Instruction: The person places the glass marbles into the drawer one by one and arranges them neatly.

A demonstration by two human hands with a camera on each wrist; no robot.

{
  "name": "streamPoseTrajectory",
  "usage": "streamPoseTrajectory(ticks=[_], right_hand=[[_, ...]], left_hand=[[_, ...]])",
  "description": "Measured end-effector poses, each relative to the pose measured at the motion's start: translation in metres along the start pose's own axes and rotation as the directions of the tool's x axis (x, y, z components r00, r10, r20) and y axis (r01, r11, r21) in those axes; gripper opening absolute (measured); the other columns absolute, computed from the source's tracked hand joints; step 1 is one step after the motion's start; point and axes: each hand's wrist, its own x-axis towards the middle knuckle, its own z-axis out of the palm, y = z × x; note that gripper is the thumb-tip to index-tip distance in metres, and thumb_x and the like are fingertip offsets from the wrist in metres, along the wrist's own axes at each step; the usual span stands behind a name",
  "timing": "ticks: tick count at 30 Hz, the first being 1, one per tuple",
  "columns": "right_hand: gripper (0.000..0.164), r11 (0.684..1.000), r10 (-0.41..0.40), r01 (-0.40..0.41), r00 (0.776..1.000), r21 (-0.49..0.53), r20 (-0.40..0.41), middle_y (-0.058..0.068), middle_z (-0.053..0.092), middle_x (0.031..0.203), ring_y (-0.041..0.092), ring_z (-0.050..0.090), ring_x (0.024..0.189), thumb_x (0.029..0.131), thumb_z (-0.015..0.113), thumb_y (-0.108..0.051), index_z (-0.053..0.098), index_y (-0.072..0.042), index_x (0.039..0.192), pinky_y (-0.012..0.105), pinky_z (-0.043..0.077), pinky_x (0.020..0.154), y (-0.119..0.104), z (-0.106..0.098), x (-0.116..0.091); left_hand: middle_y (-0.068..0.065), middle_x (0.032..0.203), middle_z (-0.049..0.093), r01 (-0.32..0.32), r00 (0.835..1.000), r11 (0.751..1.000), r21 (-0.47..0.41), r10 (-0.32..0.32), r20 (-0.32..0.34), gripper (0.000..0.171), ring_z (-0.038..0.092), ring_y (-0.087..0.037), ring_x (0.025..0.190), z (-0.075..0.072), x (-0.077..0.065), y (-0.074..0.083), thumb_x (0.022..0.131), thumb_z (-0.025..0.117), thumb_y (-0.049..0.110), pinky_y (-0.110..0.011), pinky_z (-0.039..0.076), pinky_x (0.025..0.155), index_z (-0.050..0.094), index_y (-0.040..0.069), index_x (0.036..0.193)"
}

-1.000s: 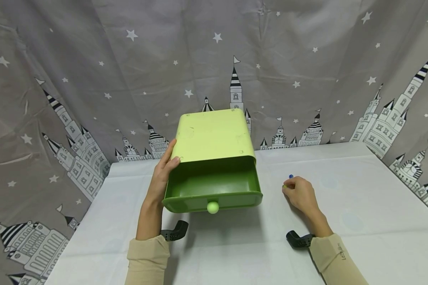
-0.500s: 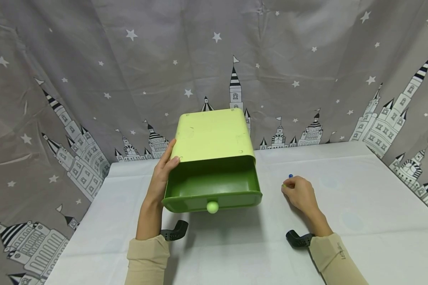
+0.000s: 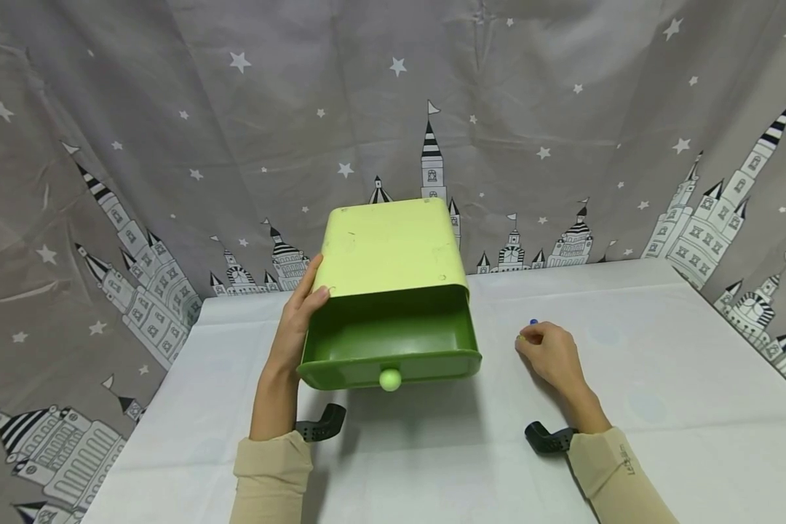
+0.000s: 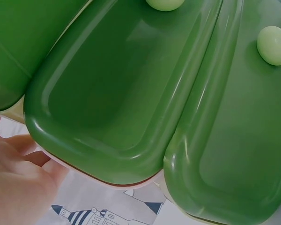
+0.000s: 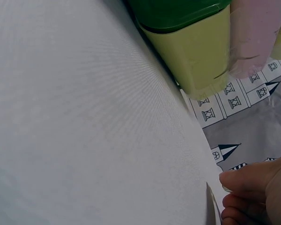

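Observation:
A small drawer cabinet with a pale yellow-green top [image 3: 393, 247] stands at the centre of the head view. Its green top drawer [image 3: 393, 331] is pulled out, with nothing seen inside, and bears a round light-green knob [image 3: 390, 379]. My left hand [image 3: 295, 320] rests along the cabinet's left side, thumb at the front top corner. On the table to the right, my right hand [image 3: 552, 355] pinches a small yellow-green thing [image 3: 521, 338] at its fingertips; I cannot tell its kind. Just beyond those fingers shows a small blue round thing [image 3: 533, 322].
More green drawer fronts [image 4: 243, 122] with knobs appear below in the left wrist view. A pink section [image 5: 255, 35] of the cabinet shows in the right wrist view. White cloth [image 3: 661, 364] covers the table, and a grey castle-print curtain [image 3: 530, 73] hangs behind it.

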Motion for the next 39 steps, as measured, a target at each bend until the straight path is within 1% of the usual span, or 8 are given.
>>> streamPoseTrajectory(ticks=[8,14,20,24,29,31,36,39], right_hand=[[0.018,1.000,0.004,-0.004,1.000,0.011,0.003,0.012,0.065,0.082,0.026,0.057,0.076,0.083,0.069,-0.005,0.072,0.008,0.096,0.038,0.044,0.068,0.000,0.000,0.002],[0.017,0.999,-0.028,0.029,0.999,0.023,-0.031,0.016,0.067,0.089,0.029,0.059,0.081,0.087,0.068,-0.006,0.072,0.007,0.097,0.041,0.046,0.071,-0.008,-0.003,0.002],[0.016,0.990,-0.121,0.126,0.989,0.056,-0.090,0.018,0.069,0.091,0.032,0.063,0.083,0.088,0.068,-0.006,0.072,0.007,0.098,0.046,0.049,0.074,-0.024,-0.011,0.003],[0.013,0.975,-0.190,0.204,0.971,0.085,-0.143,0.017,0.070,0.088,0.031,0.064,0.080,0.087,0.070,-0.003,0.073,0.006,0.096,0.045,0.050,0.074,-0.038,-0.020,0.004],[0.009,0.956,-0.242,0.267,0.952,0.118,-0.190,0.014,0.069,0.086,0.028,0.065,0.078,0.085,0.071,0.001,0.073,0.005,0.093,0.045,0.052,0.074,-0.057,-0.032,0.003],[0.009,0.950,-0.254,0.284,0.945,0.128,-0.206,0.013,0.069,0.086,0.027,0.065,0.078,0.084,0.072,0.002,0.073,0.004,0.093,0.042,0.053,0.074,-0.064,-0.037,0.002],[0.011,0.934,-0.274,0.319,0.928,0.160,-0.252,0.012,0.069,0.086,0.025,0.065,0.079,0.083,0.074,0.003,0.073,0.005,0.094,0.019,0.048,0.073,-0.078,-0.048,-0.004],[0.011,0.923,-0.290,0.344,0.916,0.171,-0.277,0.011,0.069,0.085,0.021,0.063,0.079,0.082,0.075,0.004,0.073,0.004,0.093,0.014,0.046,0.074,-0.085,-0.054,-0.007]], left_hand=[[0.002,0.163,0.015,-0.007,1.000,1.000,0.006,0.007,-0.001,0.064,0.017,-0.011,0.145,0.000,0.000,0.000,0.101,0.044,0.020,-0.029,0.025,0.111,0.018,0.020,0.160],[0.002,0.163,0.014,-0.005,1.000,1.000,-0.006,0.005,0.005,0.064,0.017,-0.011,0.146,0.000,0.000,0.000,0.102,0.043,0.021,-0.028,0.026,0.111,0.018,0.020,0.160],[0.003,0.163,0.014,-0.001,1.000,1.000,-0.007,0.001,0.004,0.063,0.016,-0.011,0.146,0.000,0.000,0.000,0.102,0.043,0.021,-0.030,0.024,0.112,0.018,0.021,0.160],[0.003,0.163,0.014,0.001,1.000,1.000,-0.005,-0.001,0.003,0.063,0.016,-0.011,0.146,0.000,0.000,-0.001,0.102,0.042,0.020,-0.031,0.023,0.112,0.018,0.020,0.160],[0.004,0.163,0.015,0.006,1.000,1.000,-0.017,-0.006,-0.002,0.062,0.017,-0.011,0.145,0.001,0.000,0.000,0.102,0.043,0.021,-0.029,0.026,0.111,0.019,0.022,0.160],[0.004,0.163,0.015,0.008,1.000,1.000,-0.018,-0.008,-0.005,0.062,0.017,-0.011,0.145,0.001,0.000,0.000,0.102,0.043,0.021,-0.029,0.027,0.110,0.020,0.022,0.160],[0.004,0.163,0.016,0.004,1.000,1.000,-0.016,-0.004,-0.006,0.062,0.017,-0.010,0.145,0.001,0.000,-0.001,0.102,0.043,0.021,-0.028,0.027,0.110,0.020,0.022,0.160],[0.004,0.163,0.015,0.000,1.000,1.000,-0.014,0.000,-0.001,0.062,0.017,-0.010,0.145,0.000,-0.001,-0.002,0.102,0.043,0.021,-0.028,0.027,0.110,0.019,0.021,0.160]])
